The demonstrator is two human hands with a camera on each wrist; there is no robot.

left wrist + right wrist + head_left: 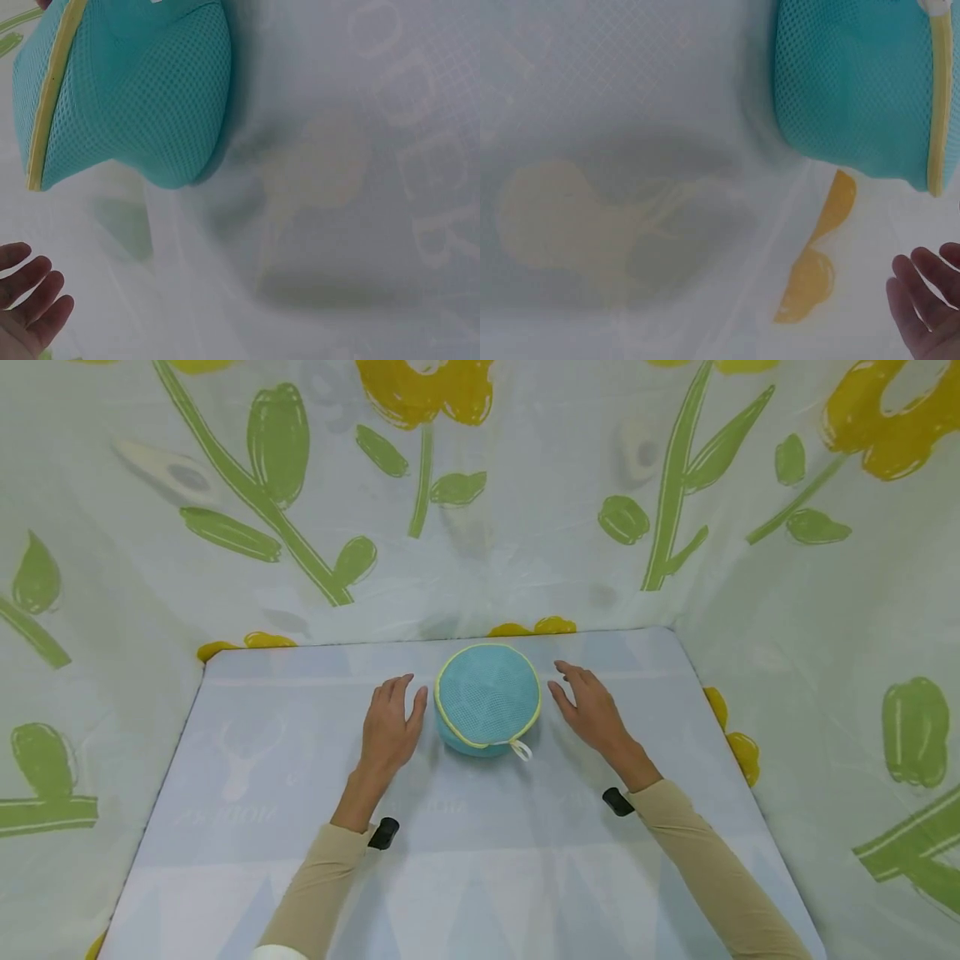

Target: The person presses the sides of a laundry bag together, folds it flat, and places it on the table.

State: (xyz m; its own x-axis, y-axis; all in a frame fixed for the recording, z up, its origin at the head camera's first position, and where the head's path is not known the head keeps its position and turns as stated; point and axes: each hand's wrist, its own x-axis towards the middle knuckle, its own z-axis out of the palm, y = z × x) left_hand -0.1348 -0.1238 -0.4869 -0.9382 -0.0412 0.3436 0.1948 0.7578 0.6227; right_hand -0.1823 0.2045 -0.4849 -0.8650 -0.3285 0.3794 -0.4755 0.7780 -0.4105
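Flowered curtains [540, 527] back a pale table [285, 835]; near its far edge, a blue mesh bag [489, 693] sits apparently closed, ungripped, between left hand [389, 727] and right hand [595, 714], both empty, fingers loose.

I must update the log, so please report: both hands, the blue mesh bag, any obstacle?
Left hand and right hand: empty, either side of blue mesh bag, not touching. Bag: standing on table. No obstacle visible between hands and bag.
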